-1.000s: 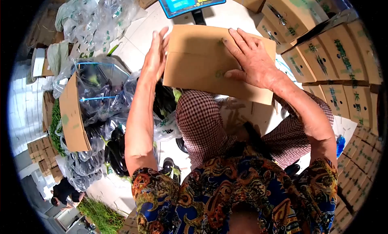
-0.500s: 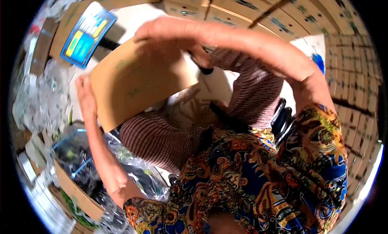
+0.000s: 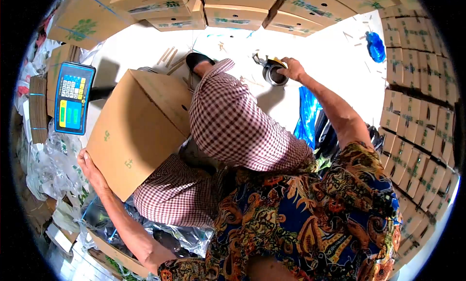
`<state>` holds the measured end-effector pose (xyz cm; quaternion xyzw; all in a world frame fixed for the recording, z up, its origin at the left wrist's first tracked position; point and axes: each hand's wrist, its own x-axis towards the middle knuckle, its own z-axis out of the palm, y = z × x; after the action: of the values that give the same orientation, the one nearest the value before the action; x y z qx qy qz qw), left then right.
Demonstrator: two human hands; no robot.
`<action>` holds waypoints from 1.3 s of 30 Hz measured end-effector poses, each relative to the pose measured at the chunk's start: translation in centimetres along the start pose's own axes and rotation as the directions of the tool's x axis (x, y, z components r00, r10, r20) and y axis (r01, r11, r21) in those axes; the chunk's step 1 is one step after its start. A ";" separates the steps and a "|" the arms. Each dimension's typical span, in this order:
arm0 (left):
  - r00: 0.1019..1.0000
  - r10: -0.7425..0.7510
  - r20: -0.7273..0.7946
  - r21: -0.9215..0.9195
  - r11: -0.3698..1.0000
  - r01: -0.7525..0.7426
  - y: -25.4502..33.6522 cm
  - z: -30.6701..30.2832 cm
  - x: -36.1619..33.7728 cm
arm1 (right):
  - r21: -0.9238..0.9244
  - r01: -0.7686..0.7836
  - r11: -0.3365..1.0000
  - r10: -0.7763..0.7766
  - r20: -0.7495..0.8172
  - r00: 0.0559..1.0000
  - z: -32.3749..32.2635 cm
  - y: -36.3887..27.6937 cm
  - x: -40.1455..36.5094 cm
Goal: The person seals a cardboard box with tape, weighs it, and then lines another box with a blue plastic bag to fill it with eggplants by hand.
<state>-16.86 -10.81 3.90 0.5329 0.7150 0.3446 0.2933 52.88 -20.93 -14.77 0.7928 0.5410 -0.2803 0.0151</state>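
A closed-looking cardboard box [image 3: 133,135] with green print leans against my legs, tilted on the left of the head view. My left hand [image 3: 94,173] holds its lower left edge, the fingers partly hidden at the side. Out to the right, my right hand [image 3: 293,71] grips what looks like a packing tape dispenser [image 3: 274,73], with a round grey roll and a metal frame. It is over the white floor, beyond my bent knee.
A blue digital scale display [image 3: 74,99] stands left of the box. Stacked cartons [image 3: 233,16] line the back and the right side. Wooden strips [image 3: 167,55], a blue plastic bundle [image 3: 375,47] and a blue bag [image 3: 307,113] are on the floor. Clear plastic [image 3: 58,159] piles up at left.
My right hand has left the top of the box and reached right, onto the tape dispenser. The box has turned and now stands more upright, with my left hand still on it.
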 end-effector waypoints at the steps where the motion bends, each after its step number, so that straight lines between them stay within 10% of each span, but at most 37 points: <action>1: 1.000 -0.004 -0.003 0.005 1.000 0.004 0.5 0.4 -0.2 | -0.019 -0.077 0.997 0.077 -0.024 0.997 1.4 0.4 0.4; 8: 0.997 -0.068 -0.041 0.009 0.998 0.068 1.8 1.0 -1.2 | -0.214 -0.255 0.943 0.265 0.016 0.964 5.4 -0.6 3.2; 14: 0.990 -0.096 -0.106 0.111 0.988 0.108 2.7 1.3 -1.5 | 0.229 -0.146 0.962 0.159 -0.039 0.986 5.3 -0.3 2.5; 16: 0.991 -0.069 -0.117 0.143 0.986 0.086 2.2 1.3 -1.2 | 0.695 -0.144 0.705 0.167 0.035 0.985 1.2 -3.9 0.0; 19: 0.995 0.016 -0.097 0.232 0.973 0.007 1.6 0.5 -1.2 | 0.890 0.083 0.448 0.035 -0.110 0.993 -5.6 -11.0 -2.4; 23: 0.993 0.030 -0.111 0.134 0.991 -0.015 2.0 1.9 -1.2 | 0.997 0.020 -0.079 -0.298 -0.043 0.954 -16.2 -19.1 -4.4; 27: 0.991 0.061 -0.119 0.022 0.998 -0.059 1.2 2.2 -1.4 | 0.983 0.021 -0.184 -0.516 -0.115 0.849 -18.9 -27.2 -7.5; 34: 0.985 0.085 -0.153 -0.044 0.995 -0.092 1.3 3.0 -1.2 | 0.770 0.530 0.356 -0.604 -0.243 0.759 -20.5 -37.2 -14.2; 39: 0.981 0.086 -0.172 -0.092 0.990 -0.103 1.2 2.9 -1.3 | 0.521 0.698 0.492 -0.762 -0.130 0.634 -18.3 -42.5 -16.2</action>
<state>-13.53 -11.33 3.19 0.5201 0.6926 0.4375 0.2418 19.74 -11.03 20.01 0.4414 0.7244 -0.4427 -0.2906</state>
